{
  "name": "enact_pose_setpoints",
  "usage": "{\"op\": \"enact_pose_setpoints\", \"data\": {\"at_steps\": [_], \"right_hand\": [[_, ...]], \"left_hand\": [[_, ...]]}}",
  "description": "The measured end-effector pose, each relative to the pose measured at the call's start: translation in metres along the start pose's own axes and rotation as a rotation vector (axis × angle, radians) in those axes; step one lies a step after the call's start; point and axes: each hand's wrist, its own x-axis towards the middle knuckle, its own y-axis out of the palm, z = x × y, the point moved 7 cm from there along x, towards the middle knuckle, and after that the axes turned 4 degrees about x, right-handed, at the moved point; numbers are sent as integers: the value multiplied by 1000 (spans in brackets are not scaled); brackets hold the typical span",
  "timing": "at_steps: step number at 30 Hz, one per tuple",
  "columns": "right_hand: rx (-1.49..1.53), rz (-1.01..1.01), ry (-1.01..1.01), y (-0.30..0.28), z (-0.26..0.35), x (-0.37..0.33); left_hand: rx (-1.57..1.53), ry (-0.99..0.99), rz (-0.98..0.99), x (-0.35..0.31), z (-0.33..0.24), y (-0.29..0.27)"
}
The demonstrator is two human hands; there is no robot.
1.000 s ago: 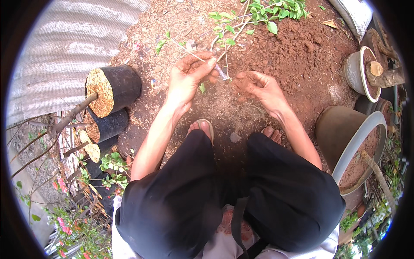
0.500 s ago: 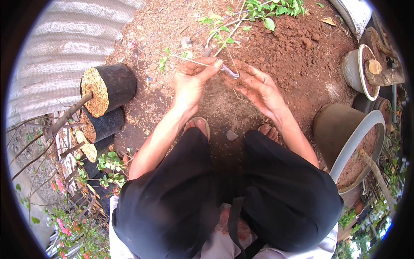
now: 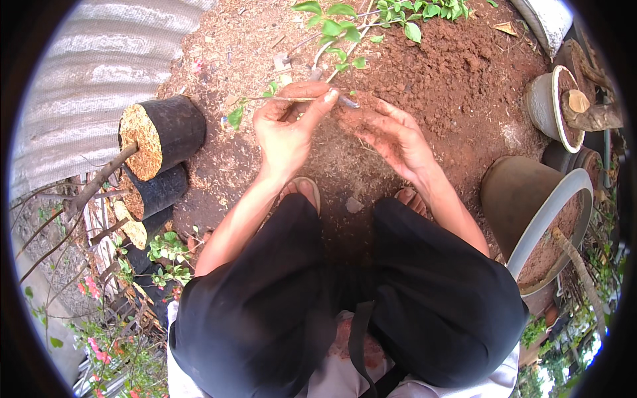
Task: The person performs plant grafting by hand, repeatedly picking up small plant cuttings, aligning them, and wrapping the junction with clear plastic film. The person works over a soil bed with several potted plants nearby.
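My left hand (image 3: 286, 131) pinches a thin green cutting (image 3: 272, 99) between thumb and fingers. A few small leaves (image 3: 235, 117) hang at its left end. Its right end carries a greyish, shiny wrapped tip (image 3: 348, 102) that sticks out past my thumb. My right hand (image 3: 396, 138), soiled with reddish earth, is close beside that tip, its fingers stretched toward it and apart. I see nothing clearly gripped in it. Just beyond my hands, a leafy branch (image 3: 358, 43) with several pale stems rises from the ground.
Black plant bags (image 3: 176, 132) lie on the left beside corrugated sheeting (image 3: 119, 73). On the right are a white pot (image 3: 545, 109) and a larger grey-rimmed pot (image 3: 524, 199), each with a woody stem. Loose red soil (image 3: 458, 66) is heaped ahead. Pink flowers (image 3: 93, 287) grow at lower left.
My left hand has shifted slightly left, and the cutting now lies more level. The thin strand seen near the wrapped tip no longer stands out. My right hand has barely moved.
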Motion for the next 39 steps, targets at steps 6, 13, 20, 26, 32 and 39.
{"op": "enact_pose_setpoints", "data": {"at_steps": [6,13,20,26,32,39], "right_hand": [[96,-10,-56,5,6,-1],[149,63,-60,5,4,-1],[234,21,-42,3,2,-4],[265,113,-48,-2,4,-8],[214,28,-63,2,15,-9],[220,94,-64,10,22,-14]], "left_hand": [[70,157,49,-4,0,4],[317,421,86,-7,-24,11],[428,659,109,-11,-22,15],[408,623,129,-10,-21,16],[344,645,105,-9,-20,18],[356,571,97,-14,-28,21]]}}
